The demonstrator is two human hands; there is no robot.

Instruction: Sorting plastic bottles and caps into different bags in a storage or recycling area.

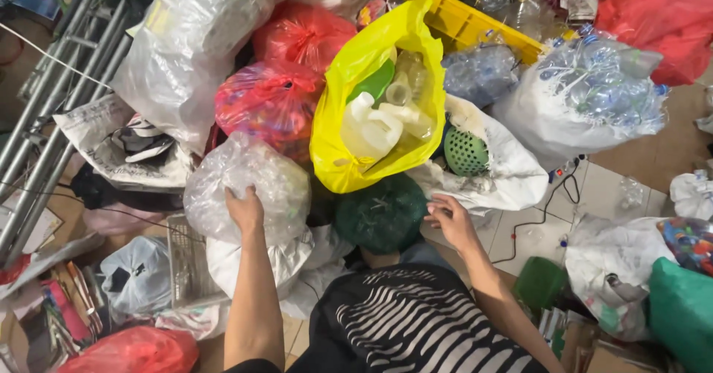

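My left hand (pixel 243 208) presses flat on a clear plastic bag (pixel 249 187) stuffed with crushed bottles, left of centre. My right hand (pixel 451 221) touches the lower edge of a white sack (pixel 497 172) that holds a green perforated ball-like thing (pixel 466 152). Between my hands lies a dark green bag (pixel 382 213). Above it an open yellow bag (pixel 356 105) shows white plastic jugs and bottles inside. Neither hand clearly grips anything.
Red bags (pixel 271 102) and clear bags of bottles (pixel 587 94) pile up behind. A yellow crate (pixel 460 20) stands at the back. Metal bars (pixel 52 113) lean at left. A black cable (pixel 549 202) runs over the tiled floor at right, near a green bucket (pixel 538 284).
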